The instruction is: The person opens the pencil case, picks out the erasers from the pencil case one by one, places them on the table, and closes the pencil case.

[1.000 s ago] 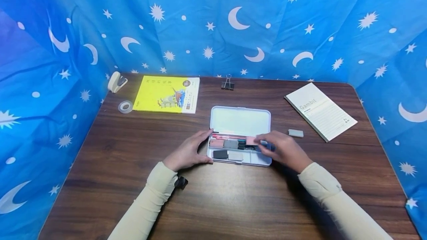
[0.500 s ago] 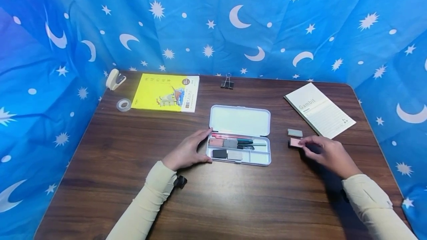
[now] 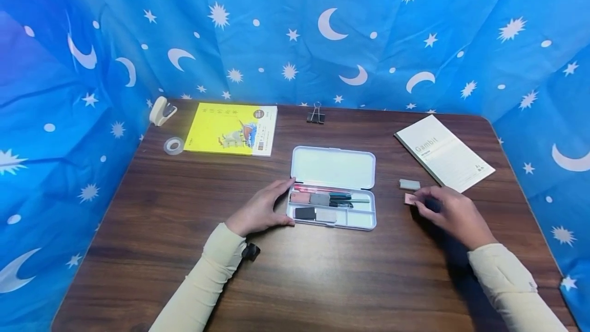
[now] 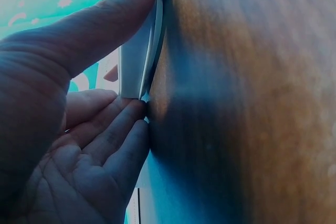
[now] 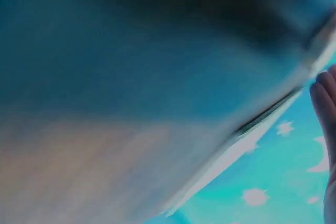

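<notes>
Fingertips of the right hand (image 3: 449,212) are pinched on a pink eraser (image 3: 409,199) laid on the worktop (image 3: 322,281), just beside a grey eraser (image 3: 409,184). The open pencil case (image 3: 333,188) is steadied by the left hand (image 3: 258,213), fingers straight against its end; a flat, gentle set-down is advised.

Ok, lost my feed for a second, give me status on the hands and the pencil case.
Left hand braces the open pencil case at its left end. Right hand touches pink eraser on table, below grey eraser. Nothing between them.
</notes>
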Motion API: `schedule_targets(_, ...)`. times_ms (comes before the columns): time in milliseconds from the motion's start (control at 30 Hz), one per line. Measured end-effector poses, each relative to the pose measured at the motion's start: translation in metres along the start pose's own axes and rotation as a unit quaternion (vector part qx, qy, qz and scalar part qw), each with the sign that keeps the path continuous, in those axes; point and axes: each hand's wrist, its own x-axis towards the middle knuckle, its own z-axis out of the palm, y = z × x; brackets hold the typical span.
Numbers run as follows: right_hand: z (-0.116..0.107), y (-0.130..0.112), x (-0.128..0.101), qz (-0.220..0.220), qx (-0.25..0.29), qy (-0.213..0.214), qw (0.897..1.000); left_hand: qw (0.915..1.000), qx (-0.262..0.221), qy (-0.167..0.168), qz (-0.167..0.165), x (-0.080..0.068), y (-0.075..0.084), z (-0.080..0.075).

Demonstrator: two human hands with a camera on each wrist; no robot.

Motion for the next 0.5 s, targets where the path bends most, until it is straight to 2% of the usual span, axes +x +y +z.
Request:
schedule_targets(100,0.006,-0.02,0.016,-0.031,0.026,0.038,0.998,1.0,-0.001,-0.006,-0.006,0.001,0.001,0.001)
schedule_targets(200,0.02,-0.044,0.038,-0.073,0.053,0.047,0.995,1.0,0.001,-0.005,-0.007,0.0,0.001,0.001)
schedule_targets(333,0.041,-0.076,0.067,-0.103,0.086,0.009,0.991,0.9999,0.004,-0.002,-0.01,0.0,0.001,0.0)
schedule_targets(500,0.063,-0.103,0.089,-0.1,0.1,-0.06,0.988,1.0,0.005,-0.001,-0.008,0.0,0.001,0.001)
